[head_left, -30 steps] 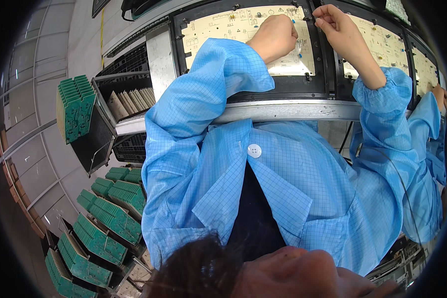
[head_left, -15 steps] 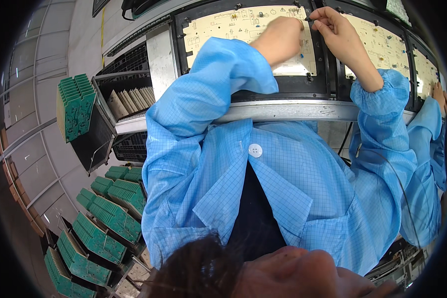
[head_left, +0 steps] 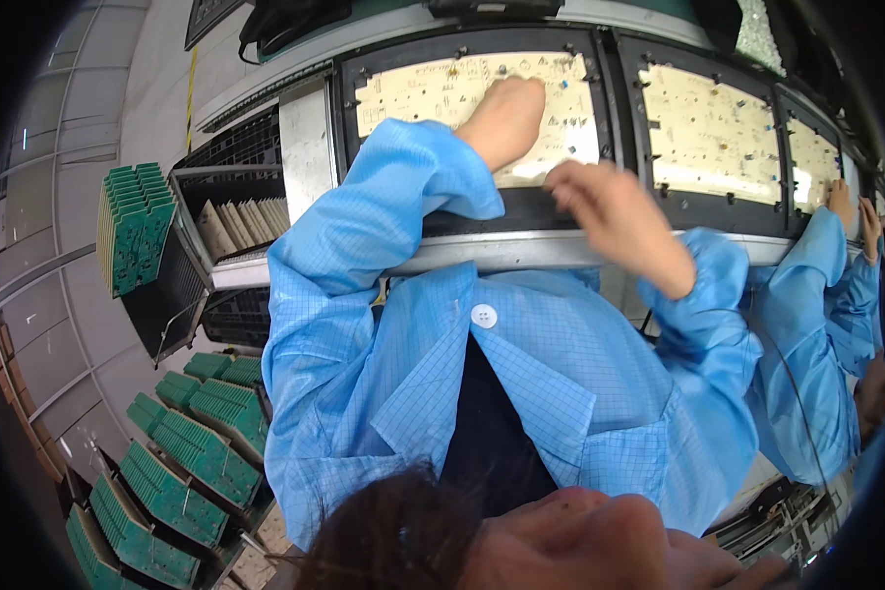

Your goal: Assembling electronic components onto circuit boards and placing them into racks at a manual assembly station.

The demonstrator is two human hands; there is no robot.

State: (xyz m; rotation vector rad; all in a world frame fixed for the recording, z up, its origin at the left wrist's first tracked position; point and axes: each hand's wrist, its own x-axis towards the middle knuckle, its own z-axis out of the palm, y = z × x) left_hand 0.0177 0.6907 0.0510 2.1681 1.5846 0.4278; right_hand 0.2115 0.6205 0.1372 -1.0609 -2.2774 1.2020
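A cream circuit board (head_left: 403,84) lies in a black frame (head_left: 541,211) on the metal-edged line before me. Over the board's middle is my left hand (head_left: 506,120), its fingers curled in and turned away; whatever they may pinch is hidden. Small parts, among them a blue component (head_left: 564,85), stand on the board beyond that hand. My right hand (head_left: 615,218) hovers over the near right corner of the frame, smeared by motion, with its fingers bent. I cannot make out anything in it.
To the right are another framed cream board (head_left: 708,138) and a further one (head_left: 814,162), where a co-worker's hand (head_left: 842,205) rests. Green circuit boards (head_left: 138,231) stand in racks at the left, with more green boards (head_left: 172,472) lower left. A metal rail (head_left: 551,246) edges the line.
My right hand has come down and left from the gap between frames to the near corner. My left hand has shifted left over the board. The whole view has shifted slightly.
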